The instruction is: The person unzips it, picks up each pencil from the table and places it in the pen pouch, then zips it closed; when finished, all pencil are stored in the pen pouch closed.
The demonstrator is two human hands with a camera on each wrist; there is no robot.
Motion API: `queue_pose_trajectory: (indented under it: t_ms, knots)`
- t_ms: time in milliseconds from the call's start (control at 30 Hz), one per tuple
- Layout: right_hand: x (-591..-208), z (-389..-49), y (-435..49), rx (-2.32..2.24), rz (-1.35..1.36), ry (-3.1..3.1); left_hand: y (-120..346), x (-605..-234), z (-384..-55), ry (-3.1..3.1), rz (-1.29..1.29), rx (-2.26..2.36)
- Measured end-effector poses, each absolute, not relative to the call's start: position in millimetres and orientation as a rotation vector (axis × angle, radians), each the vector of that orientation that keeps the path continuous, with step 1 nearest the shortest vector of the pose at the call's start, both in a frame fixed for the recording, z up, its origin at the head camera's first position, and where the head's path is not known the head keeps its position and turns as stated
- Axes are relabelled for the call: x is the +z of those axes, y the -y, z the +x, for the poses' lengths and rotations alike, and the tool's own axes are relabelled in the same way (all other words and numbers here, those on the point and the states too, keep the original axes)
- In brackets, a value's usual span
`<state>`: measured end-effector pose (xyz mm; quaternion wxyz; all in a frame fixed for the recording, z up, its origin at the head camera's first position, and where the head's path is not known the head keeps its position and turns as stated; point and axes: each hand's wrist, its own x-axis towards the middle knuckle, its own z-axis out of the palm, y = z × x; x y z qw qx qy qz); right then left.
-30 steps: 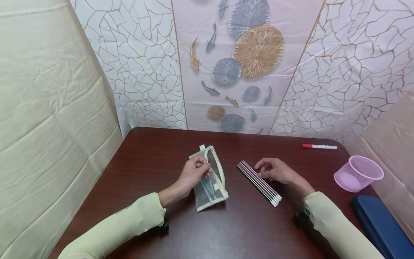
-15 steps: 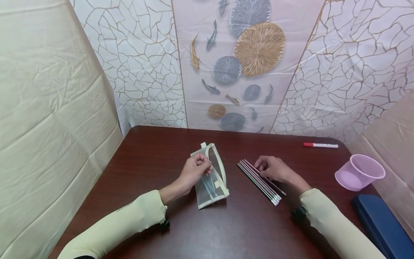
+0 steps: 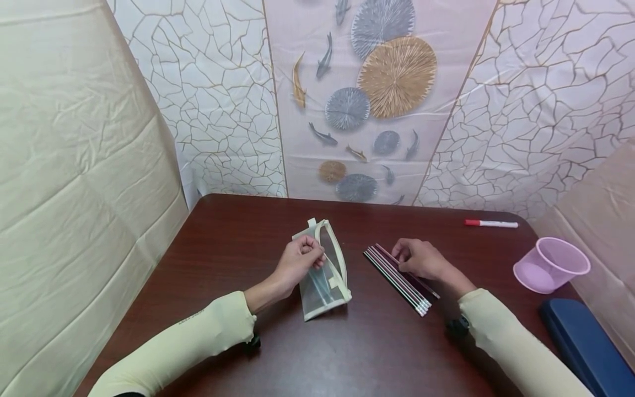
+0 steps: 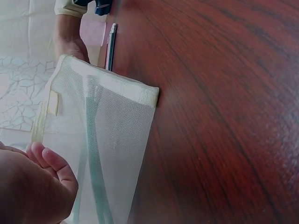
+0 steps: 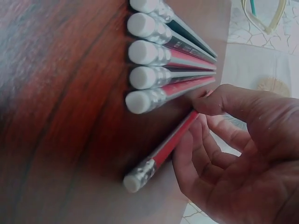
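Head view, listed from the near edge outward: pale yellow sleeves (image 3: 193,339), two, one on each forearm; navy oblong case (image 3: 582,347), one, lying at the right, partly cut off by the frame; dark red-brown bench (image 3: 332,358), wood-grained, carrying all the items. Mesh pouch (image 3: 315,302), one, translucent, cream trim, on the bench left of the pencils, its mouth gaping along the right side; long pale green shapes show through the mesh. Left hand (image 3: 299,259), above the pouch, fingers curled, grip clamped on the edge of the mouth. Row of pencils (image 3: 397,280), five, black or red with silver, lying side by side on the bench, white erasers toward the person. Red pencil (image 5: 170,142), one, to the right of the row, angled away from it at the eraser end; whether it touches the bench along its length cannot be told. Right hand (image 3: 419,258), grip clamped on this pencil, thumb against fingers. Pink cup (image 3: 529,271), one, tilted, mouth to the right, beyond the case. Marker (image 3: 491,224), white, red cap pointing left, near the far edge. Patterned hanging (image 3: 223,110), white with gold crackle lines, behind the bench.
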<state>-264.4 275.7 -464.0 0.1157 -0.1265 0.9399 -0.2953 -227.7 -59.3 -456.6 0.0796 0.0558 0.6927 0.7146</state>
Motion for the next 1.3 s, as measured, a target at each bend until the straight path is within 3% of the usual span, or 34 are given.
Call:
queue_pose_trajectory:
  t_ms: [333,800,1300]
  knots:
    - [-439,-268,-265,-0.851,-0.422,-2.850,61,-460,-226,-2.085,0.154,2.133]
    - [-404,-234,-207,-2.162,-0.345,-2.200,60,-458,-226,-2.049,0.170,2.145]
    - [-439,-214,-160,-2.280,-0.229,-2.049,54,-462,-227,-2.059,0.158,2.136]
